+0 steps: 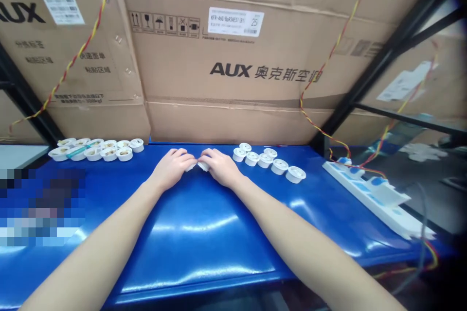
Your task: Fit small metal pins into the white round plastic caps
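Observation:
My left hand [175, 167] and my right hand [219, 167] meet at the middle of the blue tabletop, fingertips almost touching. Under the left fingers a small white round cup [190, 167] shows its edge. The right fingers curl over another white cup [203, 166]. Both are mostly covered, so their insides are hidden. To the right of my hands, several small white round cups [279, 166] stand in a slanting line, with dark spots on their tops. At the far left are several similar white cups [93, 154] with brownish contents. Across them lies a thin teal tool [79, 150].
A printed cardboard panel [237, 87] walls off the back. Along the right edge lies a white power strip [379, 199] with plugs, beside a black metal frame [375, 73]. Twisted red-yellow wires [337, 41] hang down. The blue tabletop [204, 243] reflects light.

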Action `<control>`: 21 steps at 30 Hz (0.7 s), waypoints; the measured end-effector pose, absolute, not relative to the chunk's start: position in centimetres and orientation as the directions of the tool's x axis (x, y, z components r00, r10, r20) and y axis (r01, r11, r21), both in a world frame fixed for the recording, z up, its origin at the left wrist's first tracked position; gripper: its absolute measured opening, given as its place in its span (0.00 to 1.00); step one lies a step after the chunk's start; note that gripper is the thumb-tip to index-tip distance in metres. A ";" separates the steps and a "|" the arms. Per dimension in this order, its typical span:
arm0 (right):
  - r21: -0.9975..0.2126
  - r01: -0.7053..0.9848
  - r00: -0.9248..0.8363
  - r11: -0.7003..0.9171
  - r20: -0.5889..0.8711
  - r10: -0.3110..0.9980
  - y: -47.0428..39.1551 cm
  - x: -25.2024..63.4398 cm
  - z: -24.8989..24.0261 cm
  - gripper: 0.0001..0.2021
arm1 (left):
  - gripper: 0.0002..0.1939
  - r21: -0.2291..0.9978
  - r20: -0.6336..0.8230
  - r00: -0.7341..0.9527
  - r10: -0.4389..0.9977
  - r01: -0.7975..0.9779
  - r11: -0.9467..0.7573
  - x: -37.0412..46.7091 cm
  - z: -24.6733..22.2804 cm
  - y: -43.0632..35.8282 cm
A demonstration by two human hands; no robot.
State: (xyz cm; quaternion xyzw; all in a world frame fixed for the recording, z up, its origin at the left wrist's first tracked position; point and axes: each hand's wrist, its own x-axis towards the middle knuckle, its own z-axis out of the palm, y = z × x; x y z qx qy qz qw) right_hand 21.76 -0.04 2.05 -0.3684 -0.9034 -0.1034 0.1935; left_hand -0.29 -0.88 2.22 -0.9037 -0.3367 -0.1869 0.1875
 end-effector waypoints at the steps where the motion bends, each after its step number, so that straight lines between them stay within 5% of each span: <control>1: 0.041 0.707 -0.651 0.706 0.427 0.628 -0.1 21.8 2.1 0.16 | 0.14 -0.220 0.464 0.705 0.536 0.678 -0.701 -0.3 2.3 -0.9; 7: -0.084 0.728 -0.600 0.681 0.404 0.691 0.0 22.2 2.2 0.15 | 0.15 -0.122 0.452 0.675 0.584 0.695 -0.709 -0.5 2.5 -0.8; 11: -0.295 0.845 -0.347 0.446 0.333 0.877 0.8 22.7 1.2 0.22 | 0.17 0.236 0.480 0.361 0.799 0.824 -0.515 -1.0 1.5 -0.2; 14: -0.360 0.880 -0.225 0.310 0.260 0.939 1.3 22.9 0.6 0.28 | 0.24 0.436 0.356 0.169 0.919 0.840 -0.323 -1.3 0.4 0.4; 18: -0.352 0.899 -0.148 0.261 0.316 0.937 1.0 22.9 0.8 0.27 | 0.32 0.459 0.394 0.041 0.918 0.856 -0.235 -1.3 0.3 0.5; 21: -0.351 0.876 -0.217 0.330 0.324 0.921 0.7 22.7 1.0 0.13 | 0.20 0.462 0.305 0.057 0.951 0.864 -0.200 -1.1 0.9 0.1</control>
